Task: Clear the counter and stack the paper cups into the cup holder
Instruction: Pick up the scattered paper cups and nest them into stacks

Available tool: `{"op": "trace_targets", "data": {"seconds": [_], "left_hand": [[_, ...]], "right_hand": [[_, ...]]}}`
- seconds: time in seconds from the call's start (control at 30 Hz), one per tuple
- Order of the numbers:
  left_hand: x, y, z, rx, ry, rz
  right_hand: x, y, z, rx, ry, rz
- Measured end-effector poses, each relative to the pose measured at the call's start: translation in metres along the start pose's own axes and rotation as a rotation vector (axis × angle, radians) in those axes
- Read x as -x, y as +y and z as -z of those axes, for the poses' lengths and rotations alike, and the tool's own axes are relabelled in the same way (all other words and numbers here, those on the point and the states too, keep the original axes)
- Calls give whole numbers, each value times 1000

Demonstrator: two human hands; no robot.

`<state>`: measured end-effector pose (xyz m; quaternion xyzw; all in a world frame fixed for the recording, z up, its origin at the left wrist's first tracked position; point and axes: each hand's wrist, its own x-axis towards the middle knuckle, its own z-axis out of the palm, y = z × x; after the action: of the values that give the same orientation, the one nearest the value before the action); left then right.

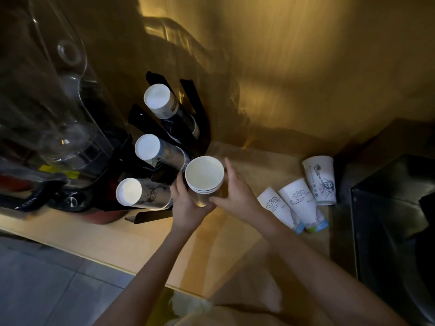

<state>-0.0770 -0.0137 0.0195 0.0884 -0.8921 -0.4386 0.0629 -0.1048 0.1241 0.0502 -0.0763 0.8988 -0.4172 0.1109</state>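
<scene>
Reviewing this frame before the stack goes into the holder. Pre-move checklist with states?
1. Stack held by both hands: ok, left hand and right hand grip its sides.
2. Stack nested evenly: ok, several rims sit flush near the top.
3. Free slot in the holder: cannot tell, three slots show cup stacks; the rest is dark.
4. Stack orientation matches holder: not ok, its mouth faces up, the held stacks show their bases.
5. Loose cups left on the counter: not ok, three remain upside down at right.
6. Path to holder clear: ok, nothing between.
</scene>
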Motion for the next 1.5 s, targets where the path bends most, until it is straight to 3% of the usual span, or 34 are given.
{"op": "trace_targets", "data": {"seconds": [0.27,0.5,0.63,0.67,0.73,0.83,0.9,1.0,1.1,1.27,1.33,1.5], "left_hand": [[30,54,8,-304,182,-544],[21,80,-52,-526,-79,-764],[23,78,-88,-579,-238,-612],[24,78,-95,-532,-291,-483],[23,78,-107,-367,-408,-60],[11,69,-119,-28,-431,519],[9,67,-124,111,-426,694],[12,70,-130,296,-508,825],[12,68,-133,352,-587,884],[12,65,-135,383,-498,876],[13,65,-134,355,-453,747],[26,74,-114,97,-322,236]], "right_hand": [[22,19,49,82,114,-18],[52,47,105,379,192,-96],[67,83,120,527,180,-228],[69,93,120,548,144,-276],[74,112,119,548,90,-363],[80,134,110,440,97,-444],[82,142,102,335,126,-482],[81,151,91,232,164,-533],[79,156,83,193,175,-570],[82,161,72,189,187,-599],[83,160,69,198,200,-605],[82,157,73,221,112,-660]]}}
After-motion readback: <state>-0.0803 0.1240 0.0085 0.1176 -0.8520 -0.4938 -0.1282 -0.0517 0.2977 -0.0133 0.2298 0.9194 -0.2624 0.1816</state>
